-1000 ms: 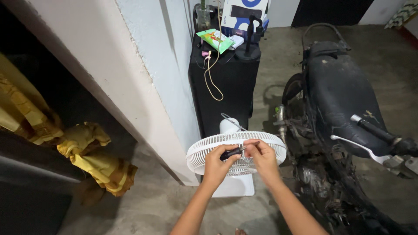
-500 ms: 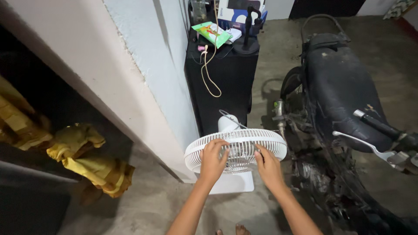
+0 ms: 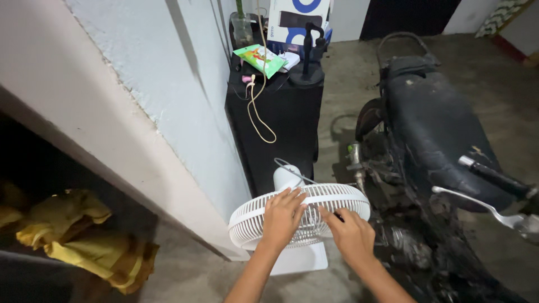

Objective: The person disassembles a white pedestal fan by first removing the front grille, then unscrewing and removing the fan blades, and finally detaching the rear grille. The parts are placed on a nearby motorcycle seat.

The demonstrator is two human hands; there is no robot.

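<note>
The white fan grille [image 3: 247, 221] faces up on its base on the floor beside the wall. The left hand [image 3: 282, 219] lies flat, fingers spread on it; the right hand [image 3: 351, 235] pinches a dark tool [image 3: 337, 216] at the grille's right edge, next to the motorcycle [image 3: 438, 140]

Both hands on the fan grille [image 3: 250, 220]: left hand [image 3: 282, 217] flat on top, right hand [image 3: 349, 233] just beside it. Behind the fan, a cabinet [image 3: 281, 123] with a box [image 3: 295, 17], packet [image 3: 259, 58] and cable [image 3: 255, 109] on top. Wall [image 3: 157, 101] left; motorbike [image 3: 438, 134] right. Cloth [image 3: 84, 241] far left, under the ledge.
</note>
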